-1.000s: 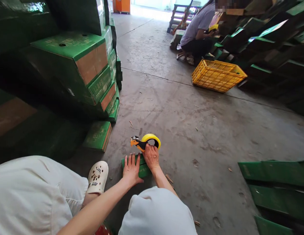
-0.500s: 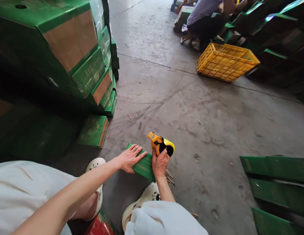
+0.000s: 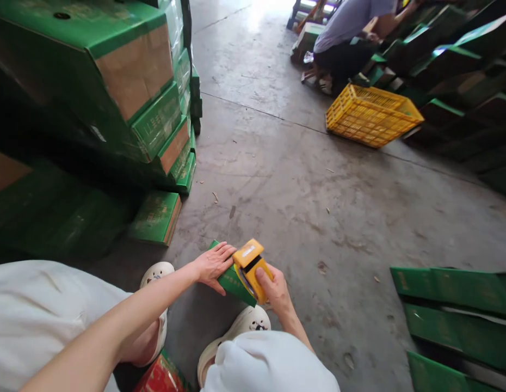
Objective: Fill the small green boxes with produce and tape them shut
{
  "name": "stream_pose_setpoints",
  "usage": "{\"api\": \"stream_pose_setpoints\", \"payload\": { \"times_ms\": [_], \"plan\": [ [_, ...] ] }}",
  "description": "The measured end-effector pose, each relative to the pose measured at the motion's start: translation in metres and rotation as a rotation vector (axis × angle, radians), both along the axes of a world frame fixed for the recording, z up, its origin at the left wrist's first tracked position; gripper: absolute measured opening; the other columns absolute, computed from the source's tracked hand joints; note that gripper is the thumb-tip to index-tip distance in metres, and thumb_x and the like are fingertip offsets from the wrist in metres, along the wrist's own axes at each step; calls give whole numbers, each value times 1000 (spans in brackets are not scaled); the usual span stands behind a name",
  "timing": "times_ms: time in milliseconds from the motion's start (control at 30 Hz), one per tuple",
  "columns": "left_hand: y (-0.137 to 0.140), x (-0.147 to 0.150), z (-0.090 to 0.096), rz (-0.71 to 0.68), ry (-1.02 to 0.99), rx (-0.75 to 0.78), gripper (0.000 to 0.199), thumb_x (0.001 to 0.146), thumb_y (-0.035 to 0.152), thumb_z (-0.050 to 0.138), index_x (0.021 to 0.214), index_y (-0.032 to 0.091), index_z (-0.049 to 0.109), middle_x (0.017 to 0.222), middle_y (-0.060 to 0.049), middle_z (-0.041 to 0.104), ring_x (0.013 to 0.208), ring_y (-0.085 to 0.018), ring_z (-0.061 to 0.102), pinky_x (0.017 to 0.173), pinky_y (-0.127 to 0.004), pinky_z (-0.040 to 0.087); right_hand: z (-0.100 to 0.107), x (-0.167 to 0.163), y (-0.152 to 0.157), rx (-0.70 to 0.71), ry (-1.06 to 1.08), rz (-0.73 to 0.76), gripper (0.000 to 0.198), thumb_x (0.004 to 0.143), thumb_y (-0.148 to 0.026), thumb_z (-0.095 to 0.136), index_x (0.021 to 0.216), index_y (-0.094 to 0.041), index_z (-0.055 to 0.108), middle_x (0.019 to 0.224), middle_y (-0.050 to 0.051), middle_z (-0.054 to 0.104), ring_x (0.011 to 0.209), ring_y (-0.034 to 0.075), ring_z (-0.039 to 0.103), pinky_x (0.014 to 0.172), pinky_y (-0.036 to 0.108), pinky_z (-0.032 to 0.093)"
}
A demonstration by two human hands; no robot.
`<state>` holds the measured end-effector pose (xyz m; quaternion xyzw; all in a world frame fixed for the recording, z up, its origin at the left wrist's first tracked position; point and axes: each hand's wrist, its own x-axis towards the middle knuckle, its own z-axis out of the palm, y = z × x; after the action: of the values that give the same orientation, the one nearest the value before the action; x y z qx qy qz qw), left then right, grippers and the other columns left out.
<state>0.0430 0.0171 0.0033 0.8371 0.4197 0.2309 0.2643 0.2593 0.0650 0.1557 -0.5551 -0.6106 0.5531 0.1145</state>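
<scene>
A small green carton (image 3: 230,280) lies on the concrete floor between my feet. My left hand (image 3: 212,264) lies flat on its left part, fingers spread. My right hand (image 3: 275,288) grips a yellow tape dispenser (image 3: 250,267) and holds it against the carton's right part. The dispenser's flat yellow top faces the camera. Much of the carton is hidden under both hands and the dispenser.
Stacked green-and-brown boxes (image 3: 126,81) rise on the left, with a flat one (image 3: 157,215) at their foot. Flattened green cartons (image 3: 452,299) lie at the right. A yellow crate (image 3: 371,114) sits farther off. A crouching person (image 3: 351,38) works beyond it.
My right hand turned the tape dispenser and brought it back toward me over the carton. My left hand stayed pressed on the carton's left part.
</scene>
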Motion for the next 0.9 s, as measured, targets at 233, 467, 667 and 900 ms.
{"api": "stream_pose_setpoints", "payload": {
  "times_ms": [233, 467, 667, 900],
  "plan": [
    [-12, 4, -2, 39, -69, -147, 114, 75, 65, 81, 164, 13, 33, 170, -22, 29, 162, -39, 16, 132, -50, 1, -3, -12, 11, -107, -62, 212, 62, 82, -73, 67, 90, -12, 72, 72, 1, 62, 65, 15, 51, 58, 25, 40],
    [-20, -2, 30, 356, -770, -591, 74, 70, 41, 85, 139, 23, 67, 154, -12, 58, 150, -38, 43, 129, -49, 22, 2, -17, 19, -125, -78, 226, 62, 81, -72, 70, 89, -11, 73, 73, 2, 64, 66, 15, 52, 60, 25, 40],
    [-28, -13, 54, 657, -1518, -1217, 60, 84, 68, 71, 115, 16, 75, 116, -14, 78, 101, -24, 74, 90, -35, 57, 2, -19, 21, -140, -95, 256, 65, 80, -74, 70, 93, -11, 74, 75, 3, 65, 67, 16, 53, 61, 26, 41],
    [-19, -13, 58, 680, -1584, -1248, 48, 59, 42, 98, 93, 16, 75, 89, -5, 76, 78, -14, 69, 71, -23, 50, 5, -28, 23, -149, -195, 320, 66, 81, -76, 67, 93, -12, 74, 75, 3, 66, 67, 17, 54, 60, 26, 40]
  ]
}}
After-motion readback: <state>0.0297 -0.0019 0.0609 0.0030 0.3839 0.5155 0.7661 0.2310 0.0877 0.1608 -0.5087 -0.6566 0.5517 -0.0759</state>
